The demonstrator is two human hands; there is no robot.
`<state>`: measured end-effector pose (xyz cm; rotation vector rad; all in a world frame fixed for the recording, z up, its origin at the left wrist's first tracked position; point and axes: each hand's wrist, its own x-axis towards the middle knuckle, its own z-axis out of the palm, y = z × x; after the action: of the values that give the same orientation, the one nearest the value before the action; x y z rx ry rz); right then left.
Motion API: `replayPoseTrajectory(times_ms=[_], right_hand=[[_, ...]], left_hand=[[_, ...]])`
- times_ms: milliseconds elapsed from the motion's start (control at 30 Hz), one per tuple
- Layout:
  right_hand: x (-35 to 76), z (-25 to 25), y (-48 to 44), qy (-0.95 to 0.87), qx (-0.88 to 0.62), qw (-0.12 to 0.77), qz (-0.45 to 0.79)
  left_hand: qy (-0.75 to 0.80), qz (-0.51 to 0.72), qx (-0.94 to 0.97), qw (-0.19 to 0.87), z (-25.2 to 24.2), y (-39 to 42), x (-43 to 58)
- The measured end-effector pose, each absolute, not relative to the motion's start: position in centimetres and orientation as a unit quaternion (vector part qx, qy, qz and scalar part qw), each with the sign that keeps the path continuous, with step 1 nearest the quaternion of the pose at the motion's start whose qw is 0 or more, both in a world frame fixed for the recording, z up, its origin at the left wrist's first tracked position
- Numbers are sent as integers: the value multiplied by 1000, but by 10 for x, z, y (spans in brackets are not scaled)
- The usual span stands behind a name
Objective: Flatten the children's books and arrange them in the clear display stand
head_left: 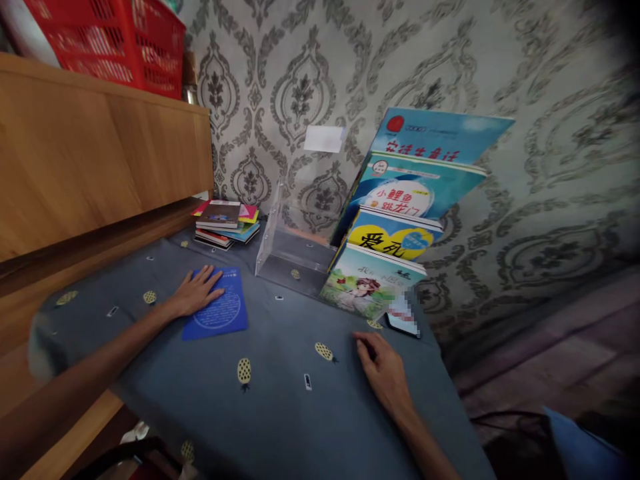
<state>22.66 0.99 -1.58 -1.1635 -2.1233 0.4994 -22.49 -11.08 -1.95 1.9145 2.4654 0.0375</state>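
My left hand [197, 293] lies flat with fingers spread on a blue booklet [223, 308], whose cover carries lines of pale text inside a circle. My right hand [383, 367] rests on the tablecloth in front of the book rack, its fingers loosely bent and nothing in them. The clear acrylic rack [295, 272] has two sides. Several picture books stand in tiers in its right side: a green-white one with a drawn girl [357, 290], a yellow and blue one [395, 237], a teal one [420, 180] and a blue one [440, 130] at the back.
A small stack of books [223, 217] sits at the table's back left. Near my right hand lies a phone [404, 323]. A wooden cabinet [100, 153] with a red basket [150, 50] borders the left. The dark tablecloth [280, 427] has a pineapple print.
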Motion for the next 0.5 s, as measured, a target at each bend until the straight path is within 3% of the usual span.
replayPoseTrajectory(times_ms=[500], right_hand=[[227, -18, 8, -818, -444, 315, 184]], left_hand=[[638, 27, 769, -17, -23, -100, -114]])
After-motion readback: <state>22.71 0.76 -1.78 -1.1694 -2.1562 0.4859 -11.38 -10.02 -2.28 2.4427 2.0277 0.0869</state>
